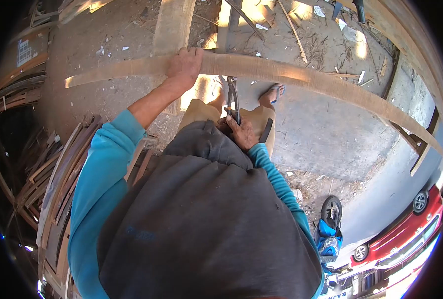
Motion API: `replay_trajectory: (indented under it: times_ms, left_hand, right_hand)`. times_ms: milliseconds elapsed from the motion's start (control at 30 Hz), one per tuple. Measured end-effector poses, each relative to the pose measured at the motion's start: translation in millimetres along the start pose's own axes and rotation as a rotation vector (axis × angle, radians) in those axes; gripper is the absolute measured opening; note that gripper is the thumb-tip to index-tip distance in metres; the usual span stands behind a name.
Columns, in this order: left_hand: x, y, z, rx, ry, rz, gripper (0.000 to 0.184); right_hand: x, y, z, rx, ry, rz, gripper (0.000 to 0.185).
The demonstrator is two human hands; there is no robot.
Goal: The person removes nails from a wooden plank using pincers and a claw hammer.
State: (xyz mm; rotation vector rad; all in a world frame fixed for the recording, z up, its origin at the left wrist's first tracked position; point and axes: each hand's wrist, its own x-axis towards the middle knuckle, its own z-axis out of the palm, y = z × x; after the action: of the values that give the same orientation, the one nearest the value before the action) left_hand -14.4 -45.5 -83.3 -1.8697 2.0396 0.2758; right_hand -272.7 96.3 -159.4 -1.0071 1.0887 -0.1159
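Observation:
A long wooden plank (266, 66) runs across in front of me, bowed in this wide view. My left hand (184, 66) is closed over it left of the middle, with the fingers hooked over the far edge. Low in front of my lap, my right hand (242, 131) grips the handles of a pair of metal pincers (233, 94). The pincers point away from me, and their head is at the plank's near edge. Whether the jaws bite on anything there cannot be made out.
Stacked wood strips (64, 179) lie to my left. Another board (174, 27) extends away beyond the plank. Wood scraps and twigs (301, 37) litter the concrete floor (326, 129). A blue motorbike (329, 231) and a red car (398, 234) stand at the lower right.

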Motion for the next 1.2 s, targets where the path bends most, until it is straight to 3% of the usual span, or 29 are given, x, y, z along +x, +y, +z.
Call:
replay_trajectory:
  times_ms: [67,100,200,267,333,367,433,567,600,633,733,767,933,1000,1200]
  left_hand:
    - [-5,-6,1,-0.071,0.033,0.05,0.028]
    - [-5,-7,-3,-0.05,0.022,0.078,0.027]
    - [-4,-9,0,-0.039,0.023,0.117,0.026]
    - [-4,-9,2,-0.054,0.04,0.117,0.026]
    - [-2,-12,1,-0.14,-0.049,0.099,0.048]
    - [-1,-12,0,-0.147,-0.028,0.08,0.048]
    - [-8,-10,1,-0.12,0.105,0.092,0.027]
    - [-4,-10,11,-0.139,0.145,0.087,0.028]
    - [-3,-9,8,-0.138,0.077,0.053,0.038]
    - [-6,-8,8,-0.136,0.0,0.019,0.049]
    - [-6,-7,11,-0.123,0.063,0.005,0.04]
    - [-6,-7,12,-0.122,0.059,-0.006,0.04]
    - [-8,-1,7,-0.133,0.066,-0.022,0.031]
    - [-6,2,4,-0.108,0.042,-0.027,0.03]
    - [-4,-4,5,-0.094,0.054,0.029,0.026]
  right_hand:
    - [-6,-27,20,0.375,0.067,0.06,0.052]
    - [0,-26,27,0.419,0.037,-0.057,0.045]
    - [3,-24,32,0.58,0.042,-0.004,0.042]
    - [-4,-26,20,0.503,0.042,0.008,0.041]
    - [-6,-31,0,0.363,0.004,0.031,0.039]
    - [-7,-32,-4,0.344,0.009,0.063,0.04]
    - [-10,-40,-22,0.308,-0.044,0.043,0.041]
    - [-19,-66,-78,0.142,-0.171,0.168,0.039]
    - [-18,-73,-96,0.031,-0.249,0.227,0.039]
    - [-12,-76,-114,0.148,-0.388,0.246,0.037]
    - [0,-96,-147,-0.007,-0.484,0.372,0.038]
    - [2,-98,-149,-0.121,-0.466,0.344,0.041]
    - [-8,-72,-128,-0.024,-0.388,0.236,0.043]
    - [-10,-53,-105,-0.039,-0.23,0.098,0.048]
    - [-13,-25,-20,0.332,-0.039,0.057,0.045]
